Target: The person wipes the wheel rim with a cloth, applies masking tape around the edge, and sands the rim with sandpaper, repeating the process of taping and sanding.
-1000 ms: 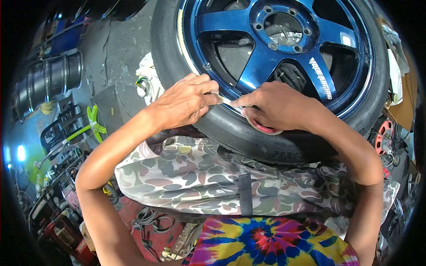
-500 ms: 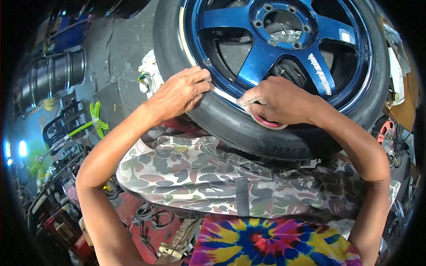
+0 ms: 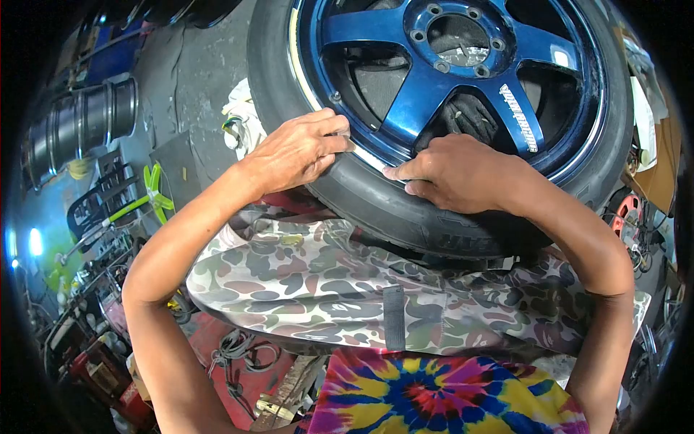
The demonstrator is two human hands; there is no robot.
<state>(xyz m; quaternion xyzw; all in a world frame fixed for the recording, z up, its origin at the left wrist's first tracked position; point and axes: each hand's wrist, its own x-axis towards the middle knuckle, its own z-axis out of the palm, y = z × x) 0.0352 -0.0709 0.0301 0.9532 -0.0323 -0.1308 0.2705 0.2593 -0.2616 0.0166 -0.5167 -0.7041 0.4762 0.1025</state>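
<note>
Your left hand's (image 3: 300, 152) fingers curl nearly closed, while your right hand's (image 3: 463, 177) forefinger reaches out, thumb slightly apart. Both meet the pale strip (image 3: 370, 158) on the near rim, apparently steadying it between them; whether either pinches it, you can't tell. The blue wheel (image 3: 423, 112) lies face up within its tire (image 3: 441, 224), its support hidden. Beyond, left, a white cloth (image 3: 244, 119) rests on the grey floor (image 3: 199, 76).

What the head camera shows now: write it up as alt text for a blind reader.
A person's left hand and right hand touch a pale strip along the near edge of a blue spoked wheel fitted with a black tire. The person wears a tie-dye shirt and camouflage trousers; workshop clutter lies on both sides.
</note>
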